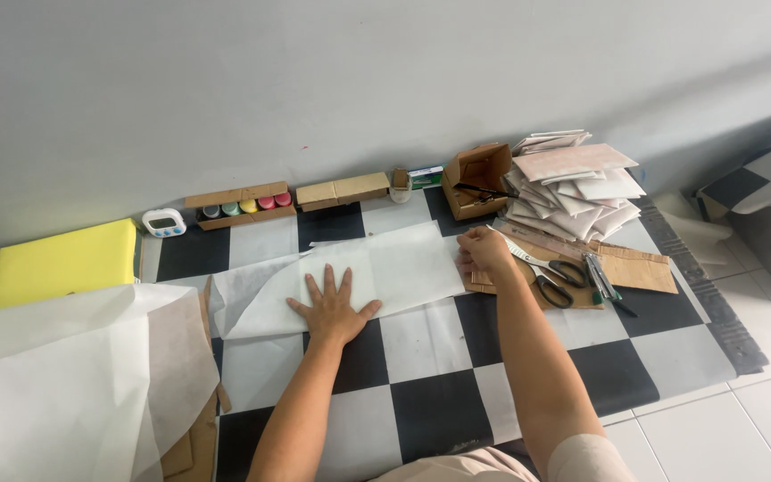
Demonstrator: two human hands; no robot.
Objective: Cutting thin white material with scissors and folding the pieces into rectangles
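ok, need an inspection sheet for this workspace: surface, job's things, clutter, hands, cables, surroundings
surface: black and white checkered mat on a tiled floor.
job's things: white sheet lying flat; scissors on cardboard beside it.
clutter: stack of folded white pieces, open cardboard box, row of coloured pots, timer, yellow pad, loose white sheets.
hands: left hand spread flat on the sheet; right hand closed at its right edge.
cables: nothing seen.
surroundings: grey wall.

A black-and-white checkered mat (439, 375) filled the frame's centre. White fabric sheet (377, 268) lay mid-frame, a yellow cushion (60, 261) at left, black-handled scissors (557, 278) at right, and multicoloured paint pots (244, 206) above.
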